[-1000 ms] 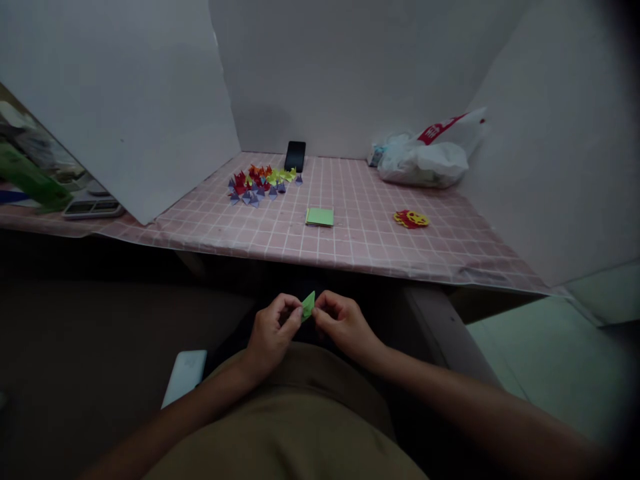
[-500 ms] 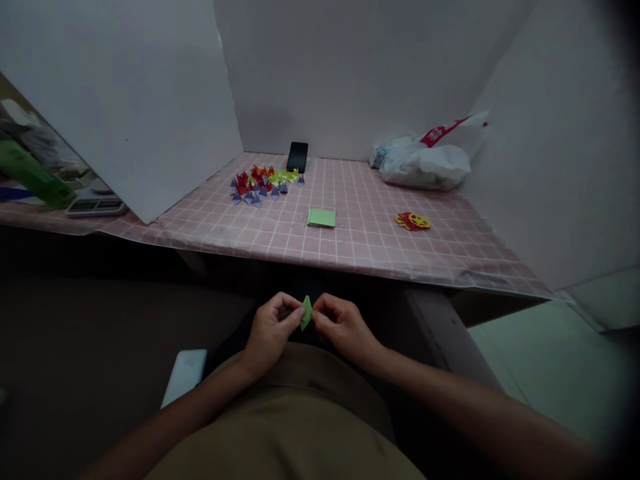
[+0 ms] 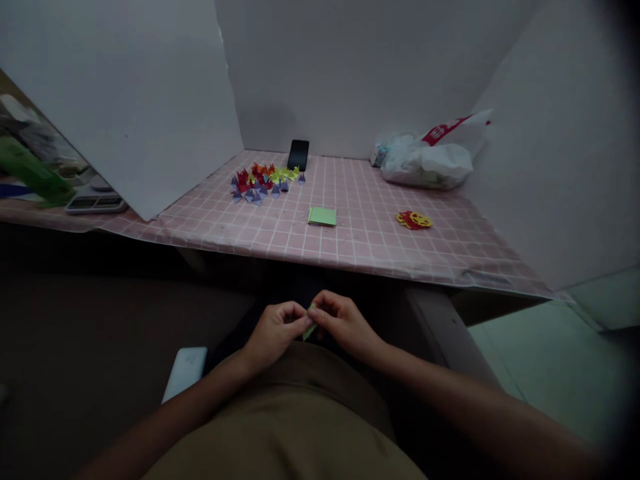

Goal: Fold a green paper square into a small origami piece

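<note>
A small piece of folded green paper [image 3: 309, 331] is pinched between my two hands, above my lap and below the table's front edge. My left hand [image 3: 278, 333] grips it from the left with thumb and forefinger. From the right, my right hand [image 3: 344, 325] closes its thumb and fingers on the upper part, hiding much of the paper. On the table ahead lies a stack of green paper squares [image 3: 323, 216]. Farther back on the left sits a cluster of small folded paper figures [image 3: 260, 185] in red, orange, yellow and purple.
A black phone [image 3: 299, 155] stands behind the figures on the pink checked tablecloth [image 3: 350, 240]. Red and yellow pieces [image 3: 414, 220] lie at right, before a white plastic bag [image 3: 430, 163]. White boards wall the table. A white device [image 3: 185, 373] rests beside my left forearm.
My right hand has moved left over the green paper, and its fingertips now meet my left hand's. The paper has tilted, and less of it shows.
</note>
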Demonstrator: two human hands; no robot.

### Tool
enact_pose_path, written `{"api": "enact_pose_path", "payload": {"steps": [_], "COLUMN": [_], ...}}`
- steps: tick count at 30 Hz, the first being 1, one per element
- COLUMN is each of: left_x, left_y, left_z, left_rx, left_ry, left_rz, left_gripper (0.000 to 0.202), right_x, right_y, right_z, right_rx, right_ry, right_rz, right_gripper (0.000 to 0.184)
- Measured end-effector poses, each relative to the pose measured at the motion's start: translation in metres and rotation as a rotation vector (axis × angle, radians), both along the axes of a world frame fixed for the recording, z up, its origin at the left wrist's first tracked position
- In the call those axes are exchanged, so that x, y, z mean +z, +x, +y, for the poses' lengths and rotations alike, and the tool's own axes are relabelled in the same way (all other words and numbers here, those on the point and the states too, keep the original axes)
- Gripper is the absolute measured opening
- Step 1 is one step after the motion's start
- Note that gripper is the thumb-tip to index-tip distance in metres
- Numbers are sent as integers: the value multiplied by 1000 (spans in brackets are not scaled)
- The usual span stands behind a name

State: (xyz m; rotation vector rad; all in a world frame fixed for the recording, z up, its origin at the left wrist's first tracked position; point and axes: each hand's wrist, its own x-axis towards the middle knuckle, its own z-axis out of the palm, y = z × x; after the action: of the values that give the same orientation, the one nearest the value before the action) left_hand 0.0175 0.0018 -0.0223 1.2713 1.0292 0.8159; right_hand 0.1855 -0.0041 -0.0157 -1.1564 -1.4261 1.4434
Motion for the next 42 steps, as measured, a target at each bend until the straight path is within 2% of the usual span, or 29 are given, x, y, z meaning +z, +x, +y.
{"api": "enact_pose_path", "payload": {"steps": [3, 5, 12, 18, 22, 27, 33, 42], "left_x": [2, 3, 2, -1, -4, -6, -2, -13], "left_y": [1, 1, -1, 1, 2, 1, 5, 4], "left_z": [-2, -2, 1, 0, 0, -1, -2, -3], "left_rx": [-63, -61, 96, 62, 63, 66, 154, 106], "left_ry": [-53, -65, 27, -94, -129, -108, -23, -41], "left_rz": [18, 19, 23, -189, -234, -225, -175, -214], "left_gripper": [26, 26, 26, 16, 13, 18, 18, 20], "right_x": [-1, -1, -3, -4, -6, -6, -5, -9], "right_y": [2, 2, -1, -1, 0, 0, -5, -7], "right_z": [1, 2, 2, 3, 4, 4, 2, 2], "right_rx": [3, -11, 64, 42, 41, 70, 39, 44], "right_ry": [11, 28, -70, -110, -114, -97, -68, -81], "right_rz": [-19, -31, 119, 211, 238, 227, 159, 204], "right_gripper": [25, 27, 32, 30, 29, 28, 23, 24]}}
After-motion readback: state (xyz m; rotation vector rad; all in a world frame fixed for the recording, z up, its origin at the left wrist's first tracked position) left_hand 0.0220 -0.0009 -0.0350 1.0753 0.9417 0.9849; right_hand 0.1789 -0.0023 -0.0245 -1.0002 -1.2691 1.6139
